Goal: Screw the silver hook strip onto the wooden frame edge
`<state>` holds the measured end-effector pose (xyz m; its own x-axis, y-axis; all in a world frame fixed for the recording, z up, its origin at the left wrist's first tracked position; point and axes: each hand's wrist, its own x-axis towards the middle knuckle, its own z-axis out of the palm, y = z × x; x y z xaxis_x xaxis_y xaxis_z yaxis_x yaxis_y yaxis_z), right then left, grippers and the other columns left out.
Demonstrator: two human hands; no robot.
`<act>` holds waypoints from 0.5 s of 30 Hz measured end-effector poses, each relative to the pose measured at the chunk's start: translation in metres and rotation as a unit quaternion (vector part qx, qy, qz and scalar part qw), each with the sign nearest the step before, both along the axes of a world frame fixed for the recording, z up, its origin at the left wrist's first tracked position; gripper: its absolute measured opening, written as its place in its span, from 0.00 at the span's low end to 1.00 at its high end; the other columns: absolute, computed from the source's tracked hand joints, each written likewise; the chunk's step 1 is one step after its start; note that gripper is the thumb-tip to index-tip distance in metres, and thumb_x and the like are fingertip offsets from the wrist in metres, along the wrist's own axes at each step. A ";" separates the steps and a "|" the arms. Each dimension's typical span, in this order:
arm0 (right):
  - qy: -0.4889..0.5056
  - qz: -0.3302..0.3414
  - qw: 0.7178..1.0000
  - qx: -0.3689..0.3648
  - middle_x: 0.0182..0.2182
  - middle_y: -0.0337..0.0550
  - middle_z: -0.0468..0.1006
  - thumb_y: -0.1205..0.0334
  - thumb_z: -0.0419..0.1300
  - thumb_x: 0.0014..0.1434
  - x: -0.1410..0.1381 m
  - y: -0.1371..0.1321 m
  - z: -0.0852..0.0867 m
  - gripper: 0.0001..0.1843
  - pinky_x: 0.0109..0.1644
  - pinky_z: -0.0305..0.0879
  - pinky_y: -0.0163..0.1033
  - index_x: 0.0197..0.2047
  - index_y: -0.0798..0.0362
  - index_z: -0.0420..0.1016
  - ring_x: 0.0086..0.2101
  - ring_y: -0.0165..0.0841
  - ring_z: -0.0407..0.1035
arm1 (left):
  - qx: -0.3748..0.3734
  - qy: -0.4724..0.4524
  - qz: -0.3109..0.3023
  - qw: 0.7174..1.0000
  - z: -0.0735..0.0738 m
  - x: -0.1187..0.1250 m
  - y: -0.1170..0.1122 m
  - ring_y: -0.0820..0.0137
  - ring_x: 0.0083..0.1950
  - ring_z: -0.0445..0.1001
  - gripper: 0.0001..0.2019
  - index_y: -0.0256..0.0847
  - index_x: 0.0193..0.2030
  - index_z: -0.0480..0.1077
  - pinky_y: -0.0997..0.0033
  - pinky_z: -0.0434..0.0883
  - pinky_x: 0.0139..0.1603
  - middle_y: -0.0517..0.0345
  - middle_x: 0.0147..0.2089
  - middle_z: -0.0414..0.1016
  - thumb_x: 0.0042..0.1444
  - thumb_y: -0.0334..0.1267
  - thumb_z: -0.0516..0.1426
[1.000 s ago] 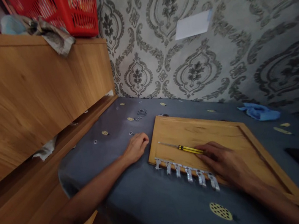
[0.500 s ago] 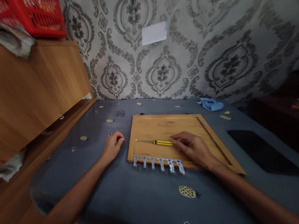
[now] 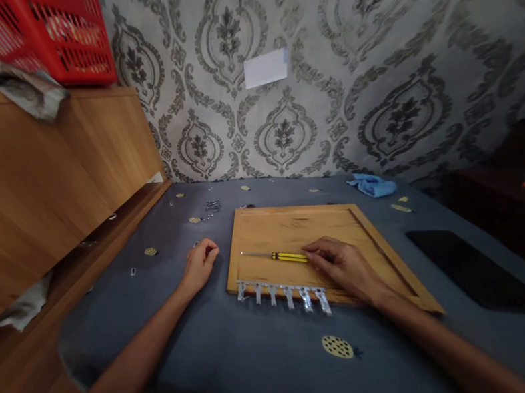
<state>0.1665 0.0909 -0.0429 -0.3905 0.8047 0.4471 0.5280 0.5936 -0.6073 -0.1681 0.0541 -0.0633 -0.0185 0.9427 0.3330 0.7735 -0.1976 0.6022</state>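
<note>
My right hand (image 3: pixel 345 264) rests over a framed wooden panel (image 3: pixel 292 225), its thumb and fingers pinched on the handle end of a yellow and black screwdriver (image 3: pixel 289 257). The metal shaft points left across the panel. Along the panel's near edge sits a row of several silvery metal hooks or clips (image 3: pixel 289 295), hanging past the rim. On the dark cloth just left of the panel lies my left hand (image 3: pixel 200 263), fingers curled in. Whether anything is inside that hand is hidden.
Small metal pieces (image 3: pixel 213 206) lie behind my left hand. A blue cloth (image 3: pixel 373 184) is at the back right, with a flat black slab (image 3: pixel 479 270) nearer. At the left stands a wooden cabinet (image 3: pixel 44 167) bearing a red basket (image 3: pixel 72 37). A patterned wall closes the back.
The view has tilted up slightly, so everything sits a little lower in the picture. Both hands, the screwdriver and the panel keep the same places relative to each other.
</note>
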 end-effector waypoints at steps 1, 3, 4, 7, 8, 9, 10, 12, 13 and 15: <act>0.000 0.002 1.000 0.000 0.31 0.47 0.79 0.55 0.55 0.59 0.000 0.000 0.001 0.13 0.32 0.69 0.40 0.36 0.52 0.78 0.29 0.35 0.72 | -0.002 0.002 0.000 1.000 0.000 0.000 0.000 0.64 0.48 0.74 0.15 0.37 0.54 0.67 0.57 0.74 0.47 0.50 0.52 0.71 0.64 0.42 0.56; 0.001 0.006 1.000 0.002 0.31 0.47 0.79 0.55 0.55 0.59 0.000 -0.001 0.003 0.13 0.33 0.70 0.40 0.36 0.52 0.78 0.29 0.36 0.73 | -0.005 0.007 0.001 1.000 0.000 0.002 0.001 0.64 0.48 0.74 0.15 0.37 0.54 0.67 0.57 0.74 0.47 0.50 0.53 0.71 0.64 0.42 0.56; 0.002 0.007 1.000 0.004 0.31 0.47 0.80 0.55 0.55 0.59 0.000 0.000 0.003 0.13 0.33 0.70 0.41 0.35 0.52 0.78 0.30 0.36 0.74 | -0.006 0.011 0.001 1.000 0.001 0.002 0.001 0.64 0.48 0.74 0.15 0.37 0.54 0.67 0.57 0.74 0.47 0.50 0.53 0.71 0.63 0.42 0.56; 0.001 0.010 1.000 0.007 0.31 0.46 0.80 0.55 0.55 0.59 -0.001 0.000 0.005 0.13 0.33 0.71 0.41 0.35 0.51 0.78 0.30 0.37 0.74 | -0.010 0.022 -0.005 1.000 0.002 0.005 0.001 0.64 0.49 0.74 0.15 0.37 0.54 0.67 0.56 0.74 0.48 0.50 0.53 0.71 0.64 0.42 0.56; 0.001 0.011 1.000 0.007 0.30 0.46 0.80 0.55 0.55 0.59 -0.001 0.000 0.005 0.13 0.32 0.71 0.41 0.35 0.51 0.78 0.29 0.37 0.74 | -0.012 0.026 -0.008 1.000 0.003 0.005 0.001 0.64 0.49 0.74 0.15 0.37 0.54 0.67 0.56 0.74 0.48 0.50 0.53 0.71 0.63 0.42 0.56; 0.000 0.011 1.000 0.007 0.30 0.46 0.80 0.55 0.55 0.59 -0.001 0.001 0.005 0.13 0.32 0.71 0.41 0.34 0.51 0.78 0.29 0.36 0.74 | -0.014 0.031 -0.011 0.999 0.004 0.005 0.000 0.64 0.49 0.74 0.15 0.37 0.54 0.67 0.56 0.74 0.48 0.50 0.53 0.71 0.63 0.42 0.56; -0.001 0.011 1.000 0.006 0.30 0.46 0.80 0.54 0.55 0.59 -0.001 0.001 0.005 0.13 0.32 0.71 0.41 0.34 0.51 0.79 0.28 0.36 0.74 | -0.017 0.035 -0.014 0.999 0.004 0.005 0.000 0.64 0.48 0.74 0.15 0.37 0.54 0.67 0.56 0.74 0.48 0.50 0.53 0.71 0.64 0.42 0.56; -0.002 0.011 1.000 0.004 0.30 0.46 0.80 0.53 0.54 0.59 0.000 0.001 0.005 0.14 0.32 0.72 0.42 0.34 0.50 0.79 0.29 0.37 0.74 | -0.023 0.042 -0.021 0.999 0.006 0.006 0.000 0.64 0.48 0.74 0.15 0.38 0.54 0.68 0.56 0.74 0.48 0.50 0.53 0.71 0.64 0.42 0.56; -0.003 0.012 1.000 0.002 0.30 0.46 0.80 0.53 0.54 0.59 0.000 0.002 0.004 0.15 0.32 0.72 0.42 0.34 0.50 0.79 0.29 0.37 0.74 | -0.026 0.046 -0.024 0.998 0.007 0.006 -0.001 0.64 0.48 0.74 0.15 0.38 0.54 0.68 0.57 0.74 0.48 0.50 0.53 0.71 0.64 0.42 0.56; -0.004 0.014 1.000 -0.001 0.31 0.47 0.80 0.50 0.54 0.60 0.000 0.002 0.004 0.17 0.32 0.72 0.42 0.34 0.50 0.79 0.29 0.38 0.74 | -0.032 0.053 -0.027 0.998 0.009 0.006 -0.002 0.64 0.48 0.74 0.15 0.38 0.53 0.68 0.57 0.74 0.48 0.50 0.53 0.72 0.64 0.42 0.56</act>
<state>0.1669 0.0931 -0.0391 -0.4159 0.7947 0.4422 0.5157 0.6066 -0.6051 -0.1617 0.0523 -0.0539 0.0640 0.9606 0.2704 0.8224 -0.2042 0.5309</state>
